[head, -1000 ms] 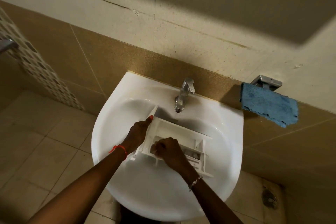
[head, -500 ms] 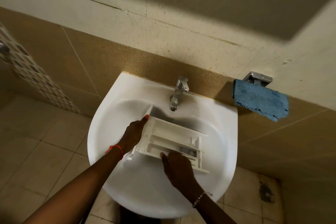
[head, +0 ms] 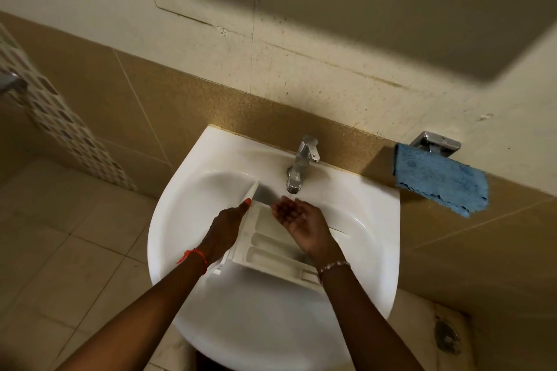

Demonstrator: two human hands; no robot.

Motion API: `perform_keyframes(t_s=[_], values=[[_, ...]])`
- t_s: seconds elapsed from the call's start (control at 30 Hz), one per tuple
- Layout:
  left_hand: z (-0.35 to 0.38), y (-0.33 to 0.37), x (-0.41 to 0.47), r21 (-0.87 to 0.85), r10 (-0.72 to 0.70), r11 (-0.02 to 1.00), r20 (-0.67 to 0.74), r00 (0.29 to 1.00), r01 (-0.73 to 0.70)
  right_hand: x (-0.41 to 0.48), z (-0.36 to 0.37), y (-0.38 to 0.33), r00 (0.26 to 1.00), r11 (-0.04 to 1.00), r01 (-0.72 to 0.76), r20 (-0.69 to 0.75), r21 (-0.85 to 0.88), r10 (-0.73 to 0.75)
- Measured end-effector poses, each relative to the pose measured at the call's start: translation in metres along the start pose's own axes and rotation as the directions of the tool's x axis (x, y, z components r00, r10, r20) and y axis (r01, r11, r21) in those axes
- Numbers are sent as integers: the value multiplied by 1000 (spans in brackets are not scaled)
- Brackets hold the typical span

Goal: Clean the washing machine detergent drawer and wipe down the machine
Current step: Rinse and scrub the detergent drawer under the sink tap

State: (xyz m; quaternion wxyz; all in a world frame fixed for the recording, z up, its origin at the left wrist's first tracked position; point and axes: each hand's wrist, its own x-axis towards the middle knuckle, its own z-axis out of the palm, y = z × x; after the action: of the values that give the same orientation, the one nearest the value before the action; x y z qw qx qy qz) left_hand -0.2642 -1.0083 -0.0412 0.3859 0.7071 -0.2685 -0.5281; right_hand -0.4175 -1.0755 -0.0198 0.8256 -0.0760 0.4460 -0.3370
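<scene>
Detergent drawer [head: 271, 253] lies in the white sink [head: 168, 220] at the middle of the frame. It is tilted across the bowl with its compartments facing up and its flat front panel at the left end. We see the left hand [head: 226, 229] gripping that front panel, thumb laid along its edge, so the drawer is held from that side. The right hand [head: 298, 217] is off the drawer and hovers above its upper end, just below the spout of the tap [head: 301, 163]. Its palm is up and its fingers are loosely cupped, holding nothing; we cannot tell whether water is running. The two hands are close but apart. We judge the drawer to be light, hollow moulded plastic, stiff enough to lift by one end. Its thin dividers and small clips could crack if twisted or knocked on the porcelain. Wet or soapy, it will likely be slippery, so the broad front panel is the sound place to grip. The other hand would do best supporting a long side wall, not the inner partitions. A blue cloth [head: 440, 181] hangs from a metal holder [head: 437, 143] on the wall at the right of the frame, well apart from the sink, and looks handy for the wiping not yet done.
</scene>
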Motion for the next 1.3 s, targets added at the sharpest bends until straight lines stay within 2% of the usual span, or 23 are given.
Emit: perform_keyframes(t_s=[0.07,0.2,0.4,0.5,0.63,0.7,0.77,0.83,0.9,0.97,1.07,1.17,1.3], values=[[0,0,0,0,12,1000,-9,1000,-12,14,8,-9,1000,993,0,-7,122,1],[-1,1,-1,-26,-6,1000,9,1000,6,34,20,-10,998,975,20,59,222,-34],[0,1,0,-5,-20,1000,-24,1000,20,51,24,-6,987,991,39,152,126,-58],[0,-1,3,9,-33,999,-32,999,33,51,20,-3,978,997,-8,208,74,-7],[0,0,2,8,-33,999,-36,999,34,40,19,4,979,994,-51,190,-95,68],[-1,-2,3,-7,-30,1000,-23,999,30,34,17,3,982,968,-45,168,-249,89],[-1,-1,1,-15,-28,999,-17,999,28,24,16,-2,987,887,-5,140,-461,79],[0,-1,2,-5,-31,1000,-22,999,31,19,10,-8,994,764,41,107,-644,36],[0,0,1,13,-31,999,-22,999,32,15,2,-15,999,676,27,47,-737,12],[-1,1,0,18,-32,999,-16,999,32,14,-6,-22,1000,653,-6,-9,-757,-2],[0,-2,2,15,-47,999,-16,999,47,16,-11,-33,997,753,2,-53,-658,-49],[2,-2,2,13,-12,1000,-19,1000,12,22,-7,-40,999,930,-15,-45,-367,-1],[1,-3,2,-2,0,1000,-3,1000,0,33,6,-30,998,993,-67,1,-96,67]])
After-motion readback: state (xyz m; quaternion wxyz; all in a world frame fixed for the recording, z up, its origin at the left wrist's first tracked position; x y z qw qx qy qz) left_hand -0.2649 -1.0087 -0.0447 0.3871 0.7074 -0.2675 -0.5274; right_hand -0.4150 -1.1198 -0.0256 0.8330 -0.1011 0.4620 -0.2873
